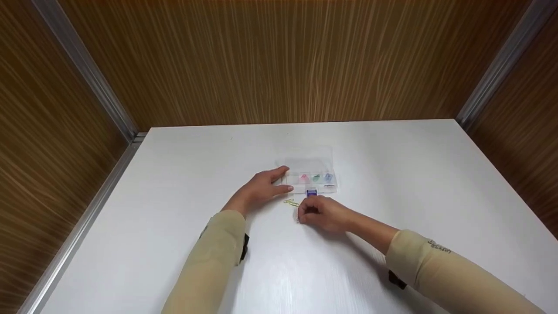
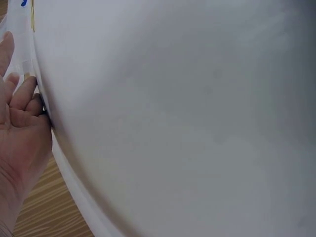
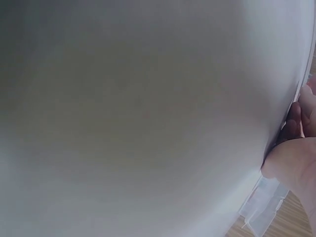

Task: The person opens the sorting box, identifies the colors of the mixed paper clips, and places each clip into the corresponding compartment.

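Note:
A clear plastic box (image 1: 301, 190) stands with its lid (image 1: 305, 152) raised at the back. Pink (image 1: 303, 178), green (image 1: 316, 177) and blue (image 1: 328, 177) small pieces lie in its compartments. My left hand (image 1: 261, 186) holds the box's left end, thumb at the front, fingers towards the back. In front of the box, my right hand (image 1: 326, 213) has curled fingers, thumb and index pinching a small pale piece (image 1: 298, 220) low over the table. Yellow paper clips (image 1: 289, 201) lie between the hands. A purple piece (image 1: 311, 192) shows just behind the right hand.
The white table (image 1: 174, 196) carries the box near its middle. Wood-grain panels (image 1: 279, 61) rise at the back and both sides, with metal rails (image 1: 91, 74) at the corners. Both wrist views mostly show white table surface.

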`<action>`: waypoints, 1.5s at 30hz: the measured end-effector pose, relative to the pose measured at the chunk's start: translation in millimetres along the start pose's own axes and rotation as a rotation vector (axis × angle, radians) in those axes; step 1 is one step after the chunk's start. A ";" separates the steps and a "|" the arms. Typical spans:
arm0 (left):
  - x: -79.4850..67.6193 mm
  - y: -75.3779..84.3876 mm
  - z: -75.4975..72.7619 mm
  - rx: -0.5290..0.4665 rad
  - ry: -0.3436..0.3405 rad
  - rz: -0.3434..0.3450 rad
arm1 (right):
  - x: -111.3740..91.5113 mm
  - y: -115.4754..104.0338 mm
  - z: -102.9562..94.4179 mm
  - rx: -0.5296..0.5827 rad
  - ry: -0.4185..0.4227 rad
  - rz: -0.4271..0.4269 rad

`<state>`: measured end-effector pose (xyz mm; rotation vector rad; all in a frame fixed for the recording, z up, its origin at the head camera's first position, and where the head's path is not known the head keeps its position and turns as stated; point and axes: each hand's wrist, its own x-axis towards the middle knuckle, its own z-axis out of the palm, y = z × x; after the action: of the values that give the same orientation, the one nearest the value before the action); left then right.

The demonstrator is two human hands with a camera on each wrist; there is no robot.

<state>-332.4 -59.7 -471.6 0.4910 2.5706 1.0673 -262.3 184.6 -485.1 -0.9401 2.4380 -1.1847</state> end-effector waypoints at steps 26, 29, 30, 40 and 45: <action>1.8 1.6 2.0 -0.019 0.009 -0.037 | -4.6 4.8 -7.3 0.124 0.029 0.083; 2.0 1.3 2.3 -0.017 0.008 -0.039 | -5.0 4.2 -7.7 0.124 0.024 0.097; 2.0 1.3 2.2 -0.017 0.009 -0.042 | -5.0 3.8 -8.1 0.126 0.022 0.100; 1.2 1.6 1.2 -0.003 -0.004 -0.027 | -5.5 3.3 -10.7 0.164 0.030 0.077; 0.6 3.1 0.1 -0.006 -0.006 -0.008 | -8.5 0.8 -16.8 0.188 0.061 0.088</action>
<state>-332.3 -57.4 -469.5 0.4811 2.5615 1.0695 -264.6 200.6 -475.5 -0.7447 2.3365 -1.4007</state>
